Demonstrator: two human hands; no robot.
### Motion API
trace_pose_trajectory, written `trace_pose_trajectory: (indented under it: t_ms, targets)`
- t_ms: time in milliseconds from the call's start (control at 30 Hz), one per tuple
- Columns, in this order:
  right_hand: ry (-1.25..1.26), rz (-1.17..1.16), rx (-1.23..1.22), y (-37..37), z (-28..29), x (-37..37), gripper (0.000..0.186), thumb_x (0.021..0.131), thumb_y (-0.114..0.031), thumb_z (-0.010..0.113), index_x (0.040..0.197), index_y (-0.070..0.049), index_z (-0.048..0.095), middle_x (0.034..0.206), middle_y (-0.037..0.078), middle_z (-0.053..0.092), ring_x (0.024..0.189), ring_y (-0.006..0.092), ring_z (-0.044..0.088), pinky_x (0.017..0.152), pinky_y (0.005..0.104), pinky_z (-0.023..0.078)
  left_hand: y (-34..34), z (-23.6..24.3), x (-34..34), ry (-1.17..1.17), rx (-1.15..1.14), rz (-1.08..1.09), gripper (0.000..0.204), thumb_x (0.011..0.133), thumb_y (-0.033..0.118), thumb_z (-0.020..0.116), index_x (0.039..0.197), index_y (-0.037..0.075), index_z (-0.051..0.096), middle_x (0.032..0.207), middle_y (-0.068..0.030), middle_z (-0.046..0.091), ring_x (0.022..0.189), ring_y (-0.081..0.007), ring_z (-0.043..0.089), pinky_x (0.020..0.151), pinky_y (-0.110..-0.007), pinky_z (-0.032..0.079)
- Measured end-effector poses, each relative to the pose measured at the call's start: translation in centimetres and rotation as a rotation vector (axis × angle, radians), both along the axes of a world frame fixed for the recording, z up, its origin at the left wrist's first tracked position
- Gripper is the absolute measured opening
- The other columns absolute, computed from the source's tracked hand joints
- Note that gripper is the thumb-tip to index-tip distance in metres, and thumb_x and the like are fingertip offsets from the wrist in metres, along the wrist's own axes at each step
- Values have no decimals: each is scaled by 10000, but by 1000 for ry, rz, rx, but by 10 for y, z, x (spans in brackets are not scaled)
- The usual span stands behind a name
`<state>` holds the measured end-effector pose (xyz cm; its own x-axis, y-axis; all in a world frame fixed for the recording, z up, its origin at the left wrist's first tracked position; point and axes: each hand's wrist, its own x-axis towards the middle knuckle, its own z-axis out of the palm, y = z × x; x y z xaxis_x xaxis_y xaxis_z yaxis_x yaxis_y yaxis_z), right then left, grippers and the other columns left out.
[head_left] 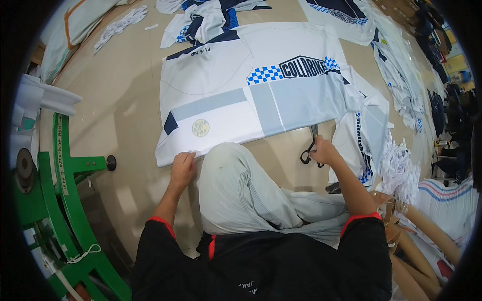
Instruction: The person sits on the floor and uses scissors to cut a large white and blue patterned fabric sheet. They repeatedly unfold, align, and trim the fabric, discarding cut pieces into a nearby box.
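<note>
A large white printed fabric sheet (216, 65) lies on the floor before my knees, its near side folded over. Blue-and-white checks, pale grey-blue panels, dark lettering and a round yellowish emblem mark it. My left hand (184, 168) is at the near left edge of this fabric, fingers curled in on the edge. To the right of my knee, my right hand (325, 152) grips a pair of black-handled scissors (305, 156) by the handles. The blades point away from me, up to the fabric's near edge; whether they touch it I cannot tell.
Green metal machine frame (80, 200) stands close on my left. More printed fabric pieces (371, 120) lie to the right, with a heap of white scraps (399, 165) beyond. Cardboard tubes (432, 231) and a striped sack (449, 200) are at lower right. A crumpled fabric pile (208, 22) sits at the far side.
</note>
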<state>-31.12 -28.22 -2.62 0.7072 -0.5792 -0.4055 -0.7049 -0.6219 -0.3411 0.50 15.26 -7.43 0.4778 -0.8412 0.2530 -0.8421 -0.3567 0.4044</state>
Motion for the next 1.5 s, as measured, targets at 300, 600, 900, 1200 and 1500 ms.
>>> trace_pose_trajectory:
  t_ms: [300, 600, 900, 1200, 1500]
  targets:
    - [173, -19, -80, 20, -25, -10, 232, 738, -201, 681, 833, 8, 715, 911, 201, 715, 1039, 418, 588, 916, 447, 508, -1, -4, -1, -55, -67, 70, 312, 785, -20, 653, 1095, 22, 656, 963, -138, 634, 933, -320, 601, 839, -424, 485]
    - [54, -130, -159, 37, -36, -20, 272, 730, -260, 682, 872, -36, 743, 940, 169, 724, 1020, 400, 592, 944, 435, 488, 4, -5, -2, -35, -83, 64, 374, 797, 29, 681, 1168, 23, 631, 1062, -146, 623, 1028, -328, 583, 911, -435, 457]
    - [77, -358, -36, 80, -9, -10, 356, 763, -329, 683, 927, -21, 752, 970, 202, 705, 1023, 339, 619, 911, 415, 508, 2, -10, -17, -156, 2, 227, 557, 841, 294, 707, 1310, 46, 538, 1373, -148, 503, 1354, -337, 390, 1092, -531, 264]
    - [-469, -1057, 1451, 123, 41, -28, 320, 909, -322, 672, 1109, -92, 576, 993, 94, 631, 915, 282, 651, 828, 435, 548, 5, -11, -15, -124, 37, 233, 537, 862, 316, 692, 1304, 50, 546, 1379, -138, 511, 1365, -327, 390, 1091, -542, 251]
    - [-235, -726, 1143, 149, 71, 5, 675, 932, -443, 691, 1446, -72, 459, 973, 52, 637, 731, 136, 607, 619, 269, 500, 4, -8, -16, -144, 50, 230, 514, 849, 287, 709, 1282, 53, 562, 1354, -131, 530, 1343, -313, 422, 1079, -521, 280]
